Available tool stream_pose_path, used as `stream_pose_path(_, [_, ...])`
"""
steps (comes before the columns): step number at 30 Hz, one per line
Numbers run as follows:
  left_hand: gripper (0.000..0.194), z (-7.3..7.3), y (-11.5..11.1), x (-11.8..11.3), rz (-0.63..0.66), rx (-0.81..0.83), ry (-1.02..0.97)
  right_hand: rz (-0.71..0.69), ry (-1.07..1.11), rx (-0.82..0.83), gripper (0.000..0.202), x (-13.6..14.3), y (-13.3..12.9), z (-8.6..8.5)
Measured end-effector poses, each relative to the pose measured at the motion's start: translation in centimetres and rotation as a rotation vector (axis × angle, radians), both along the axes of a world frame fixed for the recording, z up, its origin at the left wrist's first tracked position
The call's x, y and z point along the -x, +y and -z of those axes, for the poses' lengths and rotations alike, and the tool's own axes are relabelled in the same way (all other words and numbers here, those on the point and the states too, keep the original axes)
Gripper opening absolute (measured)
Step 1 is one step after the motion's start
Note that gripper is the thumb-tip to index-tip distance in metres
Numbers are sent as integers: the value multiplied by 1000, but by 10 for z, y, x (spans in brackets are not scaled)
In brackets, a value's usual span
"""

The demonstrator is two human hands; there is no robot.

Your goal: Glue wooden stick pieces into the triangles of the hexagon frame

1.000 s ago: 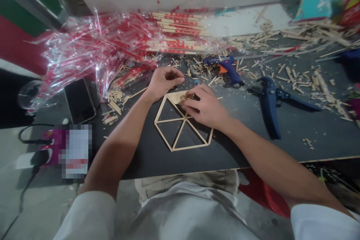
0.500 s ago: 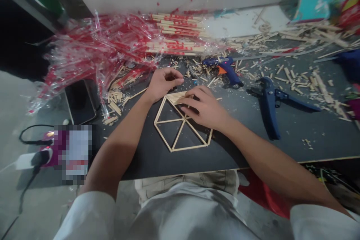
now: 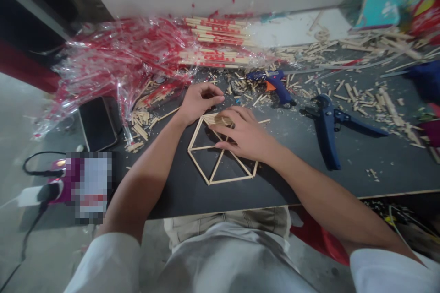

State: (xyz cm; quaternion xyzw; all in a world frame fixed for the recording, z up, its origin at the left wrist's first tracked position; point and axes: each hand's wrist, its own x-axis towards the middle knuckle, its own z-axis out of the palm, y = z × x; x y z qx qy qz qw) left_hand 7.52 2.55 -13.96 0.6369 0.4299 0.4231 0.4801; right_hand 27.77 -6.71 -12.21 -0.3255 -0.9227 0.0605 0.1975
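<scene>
A six-sided frame of thin wooden sticks (image 3: 231,180), with spokes meeting near its centre, lies flat on the dark table. Sticks set side by side (image 3: 211,119) fill part of its far wedge. My right hand (image 3: 245,136) rests over the frame's far right part, fingers spread and touching those sticks; it covers the hub and some spokes. Just beyond the far left corner is my left hand (image 3: 202,101), its fingers curled and the thumb tip close to the index fingertip. Anything between those tips is too small to make out.
A blue glue gun (image 3: 275,83) with an orange trigger lies behind the hands. To the right are blue cutters (image 3: 328,132) with spread handles. Red-printed wrappers (image 3: 137,50), bundled sticks (image 3: 220,39) and offcuts cover the back. A phone (image 3: 98,123) and purple power strip (image 3: 58,187) sit left.
My right hand has slid slightly left and toward me over the frame, its fingers spreading lower across the spokes. My left hand stays in place.
</scene>
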Motion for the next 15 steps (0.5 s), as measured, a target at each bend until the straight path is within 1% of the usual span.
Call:
stream_pose_path(4, [20, -1, -1, 0, 5, -15, -13, 0, -4, 24, 61, 1, 0, 2])
stream_pose_path(7, [22, -2, -1, 0, 5, -11, -9, 17, 53, 55, 61, -1, 1, 4])
stream_pose_path(10, [22, -2, -1, -1, -6, -6, 2, 69, 170, 100, 46, -8, 6, 5])
stream_pose_path(13, [22, -2, -1, -1, -13, 4, 6, 179, 304, 152, 31, -17, 13, 5])
stream_pose_path(15, [23, -2, -1, -1, -15, 14, 7, 253, 356, 188, 23, -22, 18, 4])
